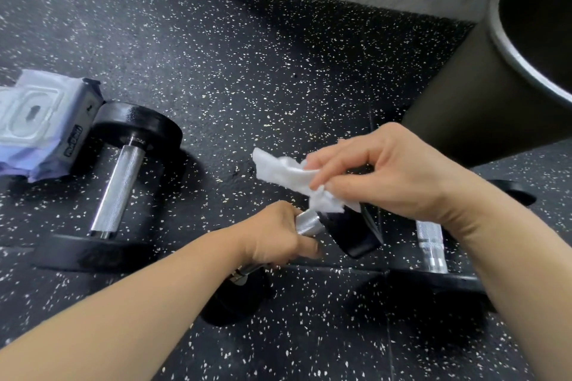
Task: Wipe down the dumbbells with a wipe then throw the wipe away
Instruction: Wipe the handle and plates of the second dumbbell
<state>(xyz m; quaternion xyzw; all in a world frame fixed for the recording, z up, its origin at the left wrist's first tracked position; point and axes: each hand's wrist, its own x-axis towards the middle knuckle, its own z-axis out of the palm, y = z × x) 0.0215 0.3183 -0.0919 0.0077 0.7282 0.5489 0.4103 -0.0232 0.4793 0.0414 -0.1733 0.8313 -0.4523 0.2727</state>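
The left hand [278,235] grips the middle dumbbell [356,238] by its handle and tilts it, so one end is free; the right hand [393,173] pinches the wipe [284,172] on that end. The bin [464,102] stands near, likely for the wipe.

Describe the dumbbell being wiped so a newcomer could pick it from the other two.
Start at the dark bin at upper right and come down-left across the speckled floor to the middle dumbbell of three. The left hand grips its chrome handle while the right hand holds a wipe at its far head; the left dumbbell and right dumbbell lie ungripped.
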